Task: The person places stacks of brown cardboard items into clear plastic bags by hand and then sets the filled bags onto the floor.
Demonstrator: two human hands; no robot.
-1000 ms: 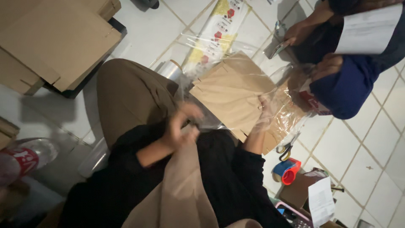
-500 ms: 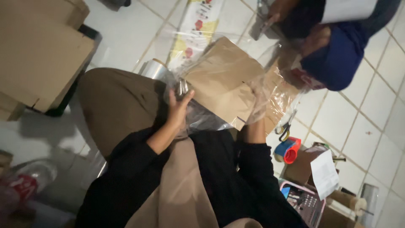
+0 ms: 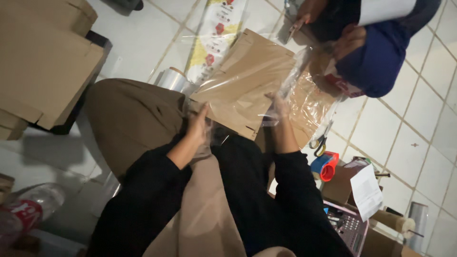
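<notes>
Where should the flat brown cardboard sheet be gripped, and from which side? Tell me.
Probably pinch the cardboard sheet at its near edge, coming from the wearer's side, beside the left hand. It is thin and flat, and clear film drapes its right part.

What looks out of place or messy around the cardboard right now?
The clear plastic film lies crumpled and bunched over the flat cardboard sheet instead of smooth; the right hand is under it, the left hand at the sheet's near edge. Scissors and a tape dispenser lie loose on the floor tiles.
</notes>
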